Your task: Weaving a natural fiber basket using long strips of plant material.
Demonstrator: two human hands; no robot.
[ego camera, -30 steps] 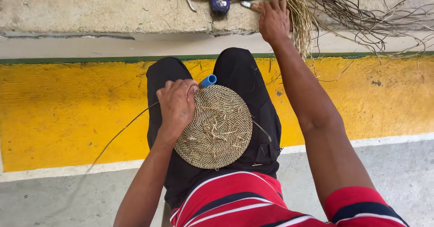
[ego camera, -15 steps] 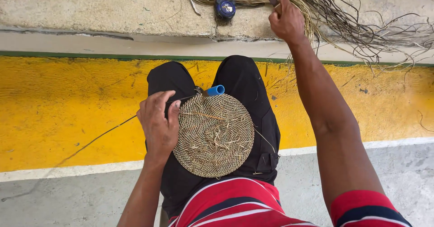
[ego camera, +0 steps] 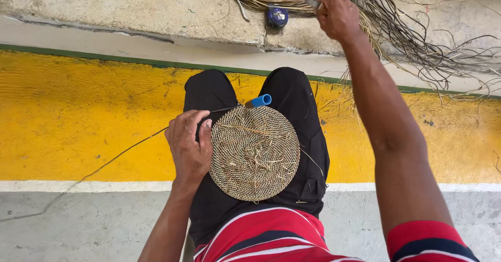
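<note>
Left hand (ego camera: 189, 150) grips edge of round woven straw disc (ego camera: 254, 153) at frame centre, on lap. Right hand (ego camera: 338, 15), upper right, fingers closed on thin grey metal blade (ego camera: 312, 1) over bundle of dry fibre strands (ego camera: 396, 27).

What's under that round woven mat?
The round woven mat lies on the person's lap, on black trousers. A blue tube sticks out from beneath; the rest of it is covered.
</note>
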